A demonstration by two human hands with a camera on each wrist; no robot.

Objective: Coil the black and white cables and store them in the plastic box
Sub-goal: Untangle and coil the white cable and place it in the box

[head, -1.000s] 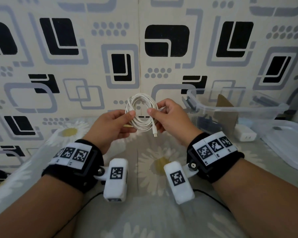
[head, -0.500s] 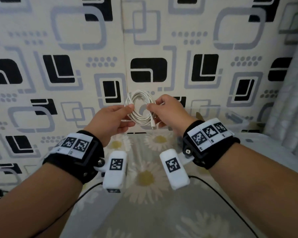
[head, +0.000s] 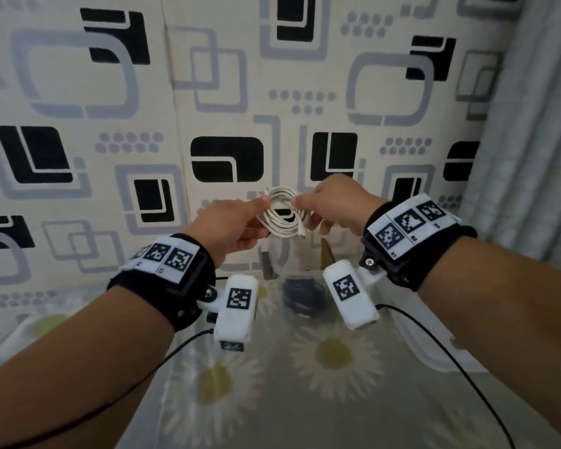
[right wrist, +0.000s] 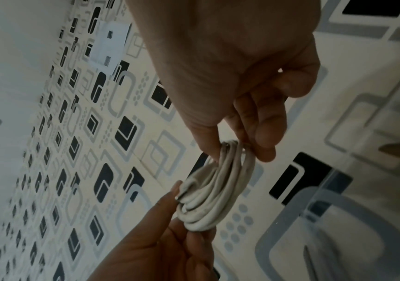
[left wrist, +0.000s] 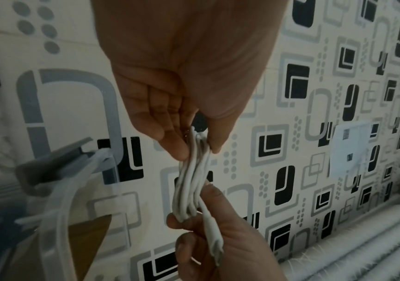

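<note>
Both hands have carried the coiled white cable rightward, now above the plastic box. Left hand and right hand pinch opposite sides. Lower it flat, tuck connector inside, release together.

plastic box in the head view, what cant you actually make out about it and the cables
- Plastic box: blurred and see-through in the head view, partly hidden by the right hand and wrist cameras; its outline is unclear.
- Black cable: a dark smeared coil seemingly inside the box; its ends are indistinct.
- White cable: pinched by the left hand and right hand; only one plug shows, and the loops cannot be counted.
</note>
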